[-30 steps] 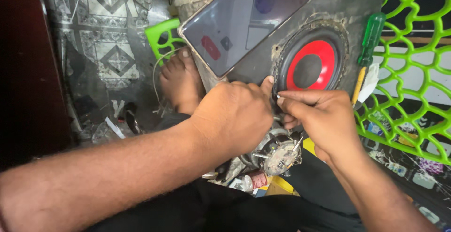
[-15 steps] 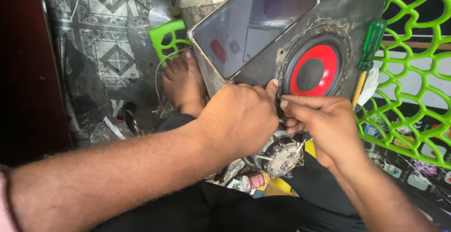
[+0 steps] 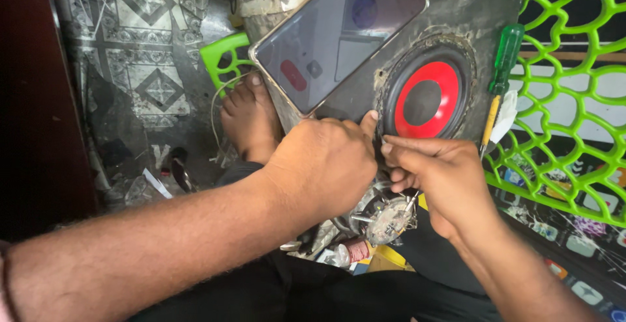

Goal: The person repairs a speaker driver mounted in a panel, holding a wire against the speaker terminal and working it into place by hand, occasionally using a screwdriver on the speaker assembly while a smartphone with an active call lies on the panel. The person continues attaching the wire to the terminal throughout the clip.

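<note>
My left hand (image 3: 319, 165) is curled over the lower edge of a dark, dusty speaker box (image 3: 469, 15), with its thumb tip against the rim of the red-coned speaker (image 3: 427, 100). My right hand (image 3: 437, 178) meets it from the right, fingers pinched together just below that rim. Whatever the fingertips pinch is hidden. Under both hands sits a small round metal part with wires (image 3: 388, 221). A dark-screened phone (image 3: 339, 35) lies slanted on the box.
A green-handled screwdriver (image 3: 501, 77) rests on the box's right side. A green plastic lattice (image 3: 561, 100) stands at the right. My bare foot (image 3: 244, 120) rests on the patterned floor (image 3: 130, 48) to the left. Small parts and a thread spool (image 3: 355, 251) lie on my lap.
Both hands stay together at the speaker's lower rim. The view has drifted slightly, so the box and the phone sit a little further right in the frame.
</note>
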Action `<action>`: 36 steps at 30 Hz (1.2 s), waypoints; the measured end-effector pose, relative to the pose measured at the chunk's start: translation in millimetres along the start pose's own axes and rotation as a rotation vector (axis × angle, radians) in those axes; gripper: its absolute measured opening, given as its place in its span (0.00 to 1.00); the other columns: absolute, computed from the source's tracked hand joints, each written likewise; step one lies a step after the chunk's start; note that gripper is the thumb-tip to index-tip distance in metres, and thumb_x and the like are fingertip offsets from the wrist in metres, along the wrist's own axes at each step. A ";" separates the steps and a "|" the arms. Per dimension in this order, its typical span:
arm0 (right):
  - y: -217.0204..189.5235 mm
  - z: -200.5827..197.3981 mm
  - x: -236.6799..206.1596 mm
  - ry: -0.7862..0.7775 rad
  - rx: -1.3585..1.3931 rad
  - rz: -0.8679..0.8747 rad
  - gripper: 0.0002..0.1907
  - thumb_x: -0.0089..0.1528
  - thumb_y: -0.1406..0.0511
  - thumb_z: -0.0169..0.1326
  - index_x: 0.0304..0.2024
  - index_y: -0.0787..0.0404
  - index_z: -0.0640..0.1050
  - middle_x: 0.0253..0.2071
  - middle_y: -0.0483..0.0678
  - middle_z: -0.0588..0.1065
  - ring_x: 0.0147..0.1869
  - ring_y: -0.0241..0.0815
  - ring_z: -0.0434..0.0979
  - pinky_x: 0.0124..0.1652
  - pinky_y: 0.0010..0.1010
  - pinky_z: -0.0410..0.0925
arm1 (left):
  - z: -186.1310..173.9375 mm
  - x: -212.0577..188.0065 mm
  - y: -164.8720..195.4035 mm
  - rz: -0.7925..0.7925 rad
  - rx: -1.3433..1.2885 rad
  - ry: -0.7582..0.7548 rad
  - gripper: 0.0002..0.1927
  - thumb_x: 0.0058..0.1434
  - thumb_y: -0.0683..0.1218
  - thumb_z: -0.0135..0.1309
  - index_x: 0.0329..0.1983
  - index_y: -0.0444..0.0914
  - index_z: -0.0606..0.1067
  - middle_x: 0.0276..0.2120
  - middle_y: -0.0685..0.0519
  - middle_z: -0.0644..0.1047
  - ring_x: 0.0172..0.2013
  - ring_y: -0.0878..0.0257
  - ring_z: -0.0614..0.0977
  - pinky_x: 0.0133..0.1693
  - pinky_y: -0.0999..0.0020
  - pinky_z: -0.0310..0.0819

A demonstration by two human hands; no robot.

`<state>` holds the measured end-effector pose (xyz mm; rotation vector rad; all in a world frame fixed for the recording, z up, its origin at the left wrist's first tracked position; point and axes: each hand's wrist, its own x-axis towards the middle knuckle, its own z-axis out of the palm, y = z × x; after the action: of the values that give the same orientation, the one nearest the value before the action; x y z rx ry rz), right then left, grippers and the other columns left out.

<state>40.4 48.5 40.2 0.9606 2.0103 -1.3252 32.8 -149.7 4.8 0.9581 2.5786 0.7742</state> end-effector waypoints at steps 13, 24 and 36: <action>9.5 -15.0 12.5 -0.056 0.062 0.077 0.13 0.58 0.74 0.57 0.44 0.74 0.83 0.33 0.50 0.81 0.28 0.36 0.75 0.27 0.28 0.71 | 0.9 -2.1 -1.1 0.015 0.010 0.058 0.32 0.54 0.46 0.50 0.59 0.22 0.71 0.26 0.47 0.80 0.26 0.56 0.83 0.26 0.62 0.77; 15.5 -2.6 -10.4 0.090 -0.540 -0.755 0.10 0.62 0.74 0.62 0.47 0.65 0.83 0.39 0.47 0.77 0.38 0.36 0.79 0.37 0.27 0.72 | 4.4 -1.6 -4.2 0.022 -0.033 0.093 0.31 0.54 0.46 0.50 0.59 0.22 0.72 0.27 0.47 0.80 0.26 0.56 0.83 0.26 0.61 0.77; -5.8 -18.8 8.9 -0.003 -0.946 -1.228 0.12 0.61 0.76 0.65 0.46 0.62 0.82 0.42 0.48 0.73 0.37 0.39 0.76 0.37 0.31 0.71 | 0.5 0.3 -3.2 0.040 0.043 0.044 0.31 0.54 0.46 0.48 0.60 0.25 0.72 0.26 0.48 0.80 0.25 0.57 0.83 0.26 0.62 0.77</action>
<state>29.4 66.9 43.6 -0.8269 2.8237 -0.5513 31.1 -151.4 2.5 1.0188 2.6314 0.7613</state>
